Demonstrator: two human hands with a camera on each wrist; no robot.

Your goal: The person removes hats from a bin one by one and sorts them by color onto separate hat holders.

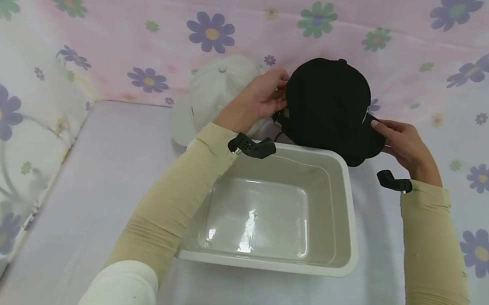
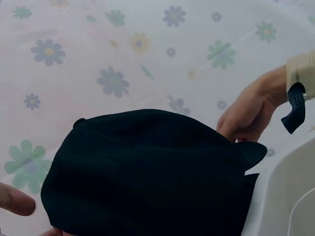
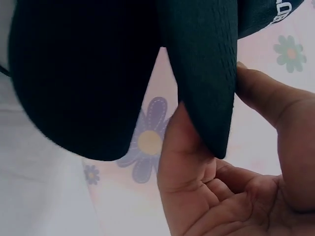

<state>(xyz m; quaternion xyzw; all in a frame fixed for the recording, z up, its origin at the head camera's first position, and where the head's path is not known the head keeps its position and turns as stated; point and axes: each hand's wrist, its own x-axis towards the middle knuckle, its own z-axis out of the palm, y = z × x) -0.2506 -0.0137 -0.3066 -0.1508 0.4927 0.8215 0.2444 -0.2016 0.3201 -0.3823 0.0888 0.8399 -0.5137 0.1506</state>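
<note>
Behind the tub, a black cap (image 1: 327,101) is held between both hands, its crown facing the head camera. My right hand (image 1: 401,142) pinches its brim (image 3: 209,73), thumb on one side and fingers on the other. A second black brim (image 3: 74,98) hangs beside the pinched one in the right wrist view. My left hand (image 1: 266,94) grips the cap's opposite edge, the fingertips partly hidden behind it. In the left wrist view the dark crown (image 2: 142,172) fills the lower middle. A white cap (image 1: 216,84) lies just left of my left hand, partly covered by it.
A cream plastic tub (image 1: 349,225) stands in front of the caps with nothing inside, and my left forearm crosses its left side. A pale cloth covers the table (image 1: 101,181). Flower-printed fabric (image 1: 251,17) rises at the back and sides.
</note>
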